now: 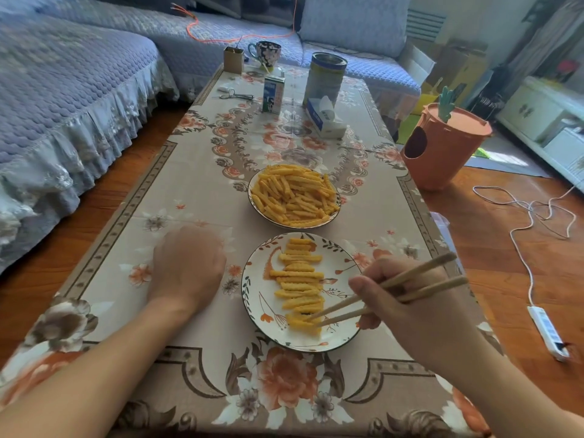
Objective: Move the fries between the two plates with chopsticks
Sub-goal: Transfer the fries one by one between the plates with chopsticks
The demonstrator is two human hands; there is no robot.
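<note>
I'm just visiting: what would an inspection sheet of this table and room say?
Surface: low table under a floral cloth.
Job's things: far plate heaped with fries; near plate holds fries in a neat column; chopsticks, tips at its nearest fries.
Clutter: milk carton, tin, tissue box, mug, keys.
Grips: right hand holds the chopsticks; left hand rests on the cloth, fingers hidden.
Cables: white lead and power strip on the floor; orange cable on the sofa.
Surroundings: sofa, carrot-shaped bin.

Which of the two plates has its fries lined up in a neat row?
The near plate, under the chopsticks; the far plate holds a loose heap.
</note>
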